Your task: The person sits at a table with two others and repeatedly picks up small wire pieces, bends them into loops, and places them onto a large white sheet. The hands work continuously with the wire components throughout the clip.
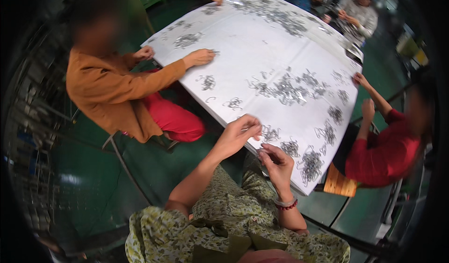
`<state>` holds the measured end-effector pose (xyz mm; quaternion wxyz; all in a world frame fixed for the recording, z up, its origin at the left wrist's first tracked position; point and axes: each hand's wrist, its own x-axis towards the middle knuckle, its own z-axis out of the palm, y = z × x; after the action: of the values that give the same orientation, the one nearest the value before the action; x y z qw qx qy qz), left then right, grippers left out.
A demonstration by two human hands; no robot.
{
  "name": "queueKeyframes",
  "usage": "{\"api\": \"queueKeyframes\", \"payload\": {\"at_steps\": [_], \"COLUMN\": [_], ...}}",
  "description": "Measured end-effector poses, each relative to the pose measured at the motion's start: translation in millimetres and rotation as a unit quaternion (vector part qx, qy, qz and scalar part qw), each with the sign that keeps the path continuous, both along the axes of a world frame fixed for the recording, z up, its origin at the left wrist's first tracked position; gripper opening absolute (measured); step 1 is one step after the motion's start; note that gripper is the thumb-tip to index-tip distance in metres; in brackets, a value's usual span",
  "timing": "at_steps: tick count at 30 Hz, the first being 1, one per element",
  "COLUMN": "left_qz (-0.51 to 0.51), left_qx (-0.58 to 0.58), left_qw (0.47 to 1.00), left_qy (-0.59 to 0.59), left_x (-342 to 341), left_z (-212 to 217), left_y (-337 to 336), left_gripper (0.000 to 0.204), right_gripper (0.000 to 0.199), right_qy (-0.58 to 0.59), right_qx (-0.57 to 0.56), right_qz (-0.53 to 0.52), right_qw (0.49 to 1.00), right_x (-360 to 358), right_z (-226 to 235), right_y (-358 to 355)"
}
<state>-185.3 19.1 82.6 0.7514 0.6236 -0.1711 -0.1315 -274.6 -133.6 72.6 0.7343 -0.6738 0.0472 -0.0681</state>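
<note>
Both of my hands are over the near edge of a white-topped table [224, 85]. My left hand [241, 131] hovers beside a small pile of thin, dark bent wire pieces [270, 133], its fingers curled together and slightly blurred. My right hand [278, 162] is lower and nearer me, thumb and fingertips pinched close at the table edge, with a bracelet on the wrist. Anything small between the fingers of either hand is too fine to make out. Right of my hands lie another pile [290, 147] and a larger heap [311, 164] of the same pieces.
A wide scatter of wire pieces [290, 87] covers mid-table, with more at the far end [280, 17]. A person in an orange-brown jacket [107, 83] reaches in from the left. Another in red [383, 155] sits right by a wooden stool [340, 181]. Others work at the far side.
</note>
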Motion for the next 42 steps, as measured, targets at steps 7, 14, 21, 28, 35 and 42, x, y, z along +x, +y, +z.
{"api": "queueKeyframes", "payload": {"at_steps": [7, 14, 21, 28, 35, 42], "left_qz": [0.014, 0.092, 0.134, 0.144, 0.164, 0.183], "left_qx": [0.124, 0.058, 0.01, 0.069, 0.024, 0.045], "left_qw": [0.979, 0.985, 0.985, 0.982, 0.982, 0.978], "left_qy": [-0.161, -0.135, -0.111, -0.096, -0.091, -0.09], "left_x": [-46, -45, -48, -42, -41, -44], "left_z": [14, -6, -6, -4, -11, -15], "left_y": [8, -4, 0, 12, 19, 18], "left_gripper": [0.008, 0.007, 0.004, 0.006, 0.006, 0.007], "right_gripper": [0.018, 0.021, 0.02, 0.021, 0.018, 0.016], "right_qy": [-0.047, -0.052, -0.055, -0.061, -0.076, 0.0], "right_qx": [0.004, -0.033, -0.185, -0.551, -0.616, -0.079], "right_qz": [-0.013, -0.001, -0.089, -0.104, -0.087, 0.0], "right_qw": [0.999, 0.998, 0.977, 0.825, 0.78, 0.997], "right_x": [-5, -3, 60, 223, 243, 130], "right_z": [6, 8, -7, -93, -116, -19], "right_y": [2, 2, -63, -181, -182, -82]}}
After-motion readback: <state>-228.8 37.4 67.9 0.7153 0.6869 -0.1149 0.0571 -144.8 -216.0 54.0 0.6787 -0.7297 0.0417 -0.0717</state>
